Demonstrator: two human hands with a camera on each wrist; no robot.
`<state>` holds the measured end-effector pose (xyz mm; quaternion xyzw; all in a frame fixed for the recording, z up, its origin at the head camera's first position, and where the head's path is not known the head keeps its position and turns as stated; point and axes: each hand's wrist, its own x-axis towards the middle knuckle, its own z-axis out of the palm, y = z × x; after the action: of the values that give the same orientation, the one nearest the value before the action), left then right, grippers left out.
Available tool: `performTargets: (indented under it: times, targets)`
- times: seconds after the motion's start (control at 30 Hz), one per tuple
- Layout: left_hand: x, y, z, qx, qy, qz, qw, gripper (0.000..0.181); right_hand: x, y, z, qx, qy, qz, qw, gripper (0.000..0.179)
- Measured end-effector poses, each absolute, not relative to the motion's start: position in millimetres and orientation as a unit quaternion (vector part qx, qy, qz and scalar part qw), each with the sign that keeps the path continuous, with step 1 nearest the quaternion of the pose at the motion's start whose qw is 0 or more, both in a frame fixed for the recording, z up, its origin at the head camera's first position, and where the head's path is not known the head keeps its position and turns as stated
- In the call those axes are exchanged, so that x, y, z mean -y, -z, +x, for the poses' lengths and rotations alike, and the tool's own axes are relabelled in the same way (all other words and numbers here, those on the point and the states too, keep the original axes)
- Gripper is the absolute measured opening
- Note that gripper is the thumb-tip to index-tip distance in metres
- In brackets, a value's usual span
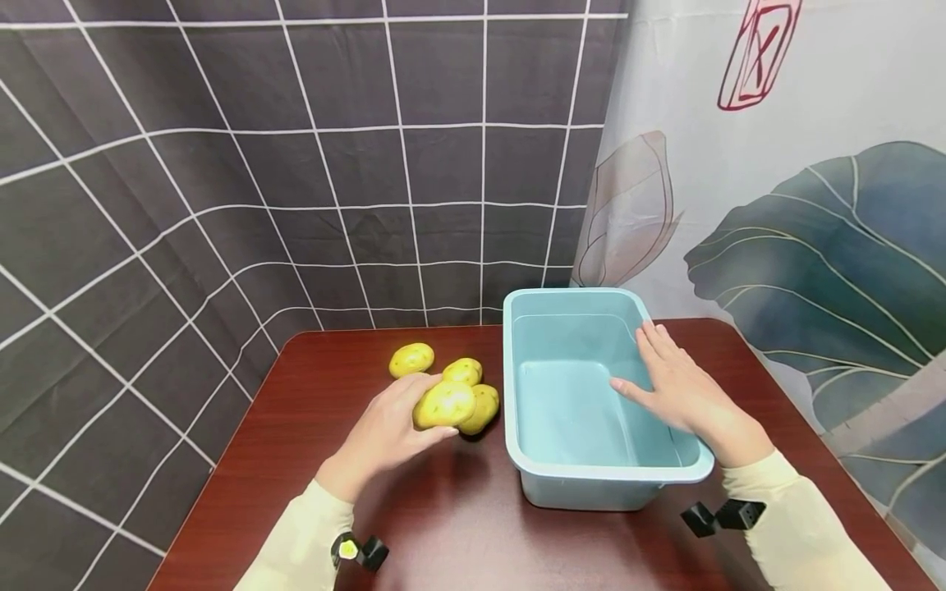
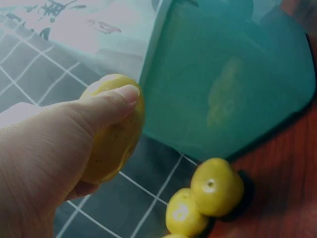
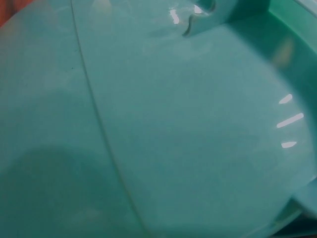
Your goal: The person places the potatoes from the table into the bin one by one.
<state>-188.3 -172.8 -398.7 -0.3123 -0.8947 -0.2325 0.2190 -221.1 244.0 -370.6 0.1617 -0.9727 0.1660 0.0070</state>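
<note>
Reaching over reddish table, dark gridded cloth behind, hands (left gripping potato, right outstretched)

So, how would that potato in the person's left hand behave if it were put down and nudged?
The potato would probably roll unevenly, since it is rounded but longer than it is wide. It is likely firm: no dent shows where the left hand grips it. Its smooth, shiny skin could be a bit slippery.
</note>
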Motion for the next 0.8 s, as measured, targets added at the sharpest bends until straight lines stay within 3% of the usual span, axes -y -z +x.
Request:
performTargets:
  times: [0.53,0.8]
  targets:
    - [147,363,-200,0.873,0.231,-0.360,0.236,0.068,-244,370,-220,0.972,-0.166,0.165,0.015,0.102]
    - [125,342,-213,0.883,0.186,-0.378,0.207,0.071,-245,372,-221,0.973,-0.165,0.162,0.015,0.102]
